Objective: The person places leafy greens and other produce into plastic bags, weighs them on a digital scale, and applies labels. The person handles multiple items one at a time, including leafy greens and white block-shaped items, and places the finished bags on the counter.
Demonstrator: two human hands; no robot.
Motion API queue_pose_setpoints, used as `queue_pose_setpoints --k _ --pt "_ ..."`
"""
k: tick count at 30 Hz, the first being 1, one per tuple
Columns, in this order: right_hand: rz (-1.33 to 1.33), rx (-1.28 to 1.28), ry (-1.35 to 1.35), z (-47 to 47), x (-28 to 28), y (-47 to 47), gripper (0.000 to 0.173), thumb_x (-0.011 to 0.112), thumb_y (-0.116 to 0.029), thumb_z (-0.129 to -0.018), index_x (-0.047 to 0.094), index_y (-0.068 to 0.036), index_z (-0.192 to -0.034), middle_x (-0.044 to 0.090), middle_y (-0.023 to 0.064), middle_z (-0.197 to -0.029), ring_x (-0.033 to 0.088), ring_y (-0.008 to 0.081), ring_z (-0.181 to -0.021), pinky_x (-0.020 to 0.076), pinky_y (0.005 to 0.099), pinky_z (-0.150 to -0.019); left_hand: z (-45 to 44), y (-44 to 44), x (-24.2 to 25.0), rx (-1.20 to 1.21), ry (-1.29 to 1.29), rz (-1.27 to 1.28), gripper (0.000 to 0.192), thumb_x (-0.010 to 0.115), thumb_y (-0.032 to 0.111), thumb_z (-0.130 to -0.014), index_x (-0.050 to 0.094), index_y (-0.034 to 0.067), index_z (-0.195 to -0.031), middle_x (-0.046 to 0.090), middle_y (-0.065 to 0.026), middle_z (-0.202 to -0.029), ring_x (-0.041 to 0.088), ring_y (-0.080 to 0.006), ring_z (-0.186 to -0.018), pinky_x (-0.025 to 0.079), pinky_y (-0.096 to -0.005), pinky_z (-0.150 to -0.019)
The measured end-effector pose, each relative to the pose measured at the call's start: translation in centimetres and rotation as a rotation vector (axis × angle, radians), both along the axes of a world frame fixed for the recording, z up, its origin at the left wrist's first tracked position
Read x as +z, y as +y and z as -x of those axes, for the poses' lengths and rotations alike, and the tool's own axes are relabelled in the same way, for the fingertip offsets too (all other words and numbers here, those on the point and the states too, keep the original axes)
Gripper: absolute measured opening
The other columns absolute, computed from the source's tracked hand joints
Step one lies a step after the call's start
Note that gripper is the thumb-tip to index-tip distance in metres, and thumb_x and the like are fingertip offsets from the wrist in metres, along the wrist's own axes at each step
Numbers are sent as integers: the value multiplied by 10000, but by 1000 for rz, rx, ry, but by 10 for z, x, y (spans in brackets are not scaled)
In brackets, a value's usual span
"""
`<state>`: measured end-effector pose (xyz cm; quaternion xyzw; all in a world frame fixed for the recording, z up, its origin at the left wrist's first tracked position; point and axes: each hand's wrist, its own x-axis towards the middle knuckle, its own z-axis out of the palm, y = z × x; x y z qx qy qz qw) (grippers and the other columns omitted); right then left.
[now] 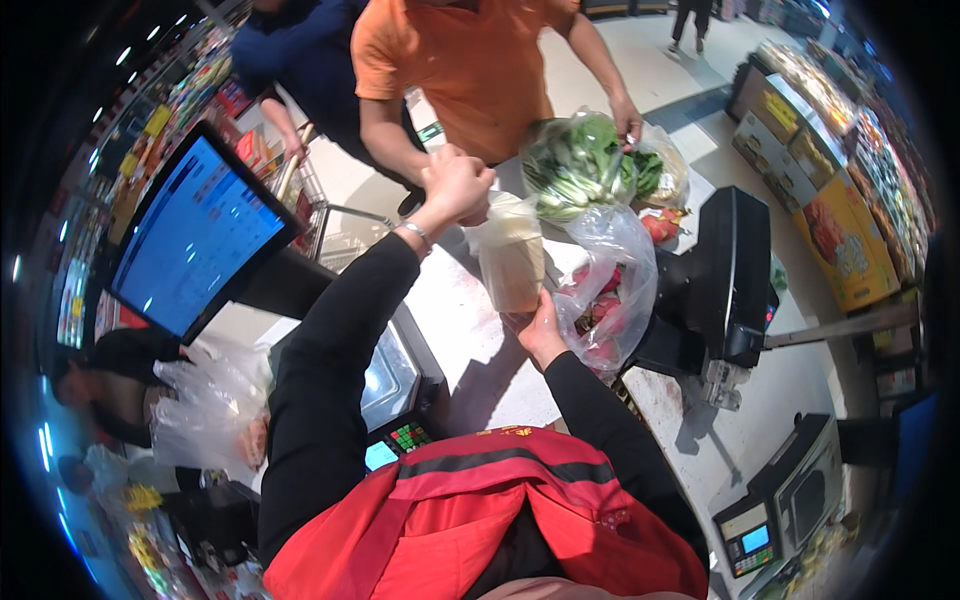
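Observation:
My left hand (pixel 457 187) is closed in a fist at the top of a thin plastic bag (pixel 511 251), just in front of a person in an orange shirt. A pale tan, block-like thing shows through this bag; I cannot tell what it is. My right hand (pixel 544 330) grips the bag's lower corner, its thumb against the side. Right beside that hand, a clear plastic bag of dragon fruit (pixel 604 311) rests on the white counter (pixel 487 382). Behind it lies a clear bag of leafy greens (pixel 577 169), with a dragon fruit (pixel 662 225) near it.
A weighing scale (pixel 394 375) with a keypad sits left of my hands, below a lit monitor (pixel 202 232). A black display unit (pixel 727 277) stands on the right. Farther right is another scale (pixel 787 487). A shopping cart (pixel 322 225) stands beyond the counter near another person.

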<state>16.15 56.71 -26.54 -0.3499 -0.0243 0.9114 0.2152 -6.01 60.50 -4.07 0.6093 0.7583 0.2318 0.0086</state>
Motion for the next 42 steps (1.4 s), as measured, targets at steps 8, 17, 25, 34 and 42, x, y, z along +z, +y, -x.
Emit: queue_pose_setpoints --k 8,17,25,34,42 --pt "-131 52 112 2 10 2 534 412 -478 -925 480 -108 -1305 537 120 -1290 539 340 -1164 472 545 -926 14 -20 21 -849 -333 92 104 689 62 -677 625 83 -598 637 -95 -728 586 -261 -762 495 -407 -652" --pt "-157 20 16 5 21 -8 570 454 -476 -908 446 -143 -1371 468 108 -1377 452 362 -1258 366 582 -1017 -26 -219 16 -156 358 -663 166 699 90 -640 632 111 -791 557 -66 -924 564 -264 -869 417 -381 -792" --pt "-243 -57 -25 9 17 -30 523 523 -491 -898 503 -164 -1305 501 59 -1331 488 291 -1197 398 517 -990 156 -532 19 1673 310 -693 845 693 642 -695 423 62 -1247 459 -176 -1200 400 -356 -1161 321 -496 -976" --pt "-437 -291 -364 28 28 -84 700 564 -525 -873 308 -167 -1418 269 146 -1474 343 304 -1322 310 478 -1068 198 -585 -38 1427 171 -635 1082 707 709 -614 302 102 -1413 399 -167 -1258 325 -348 -1220 240 -518 -1006" --pt "-890 -372 -300 63 108 -227 345 538 -226 -934 483 -46 -1223 519 110 -1202 520 267 -1129 417 408 -954 225 -557 -53 1416 -352 -554 594 693 388 -772 490 159 -1280 620 -128 -1022 595 -280 -908 400 -420 -846"
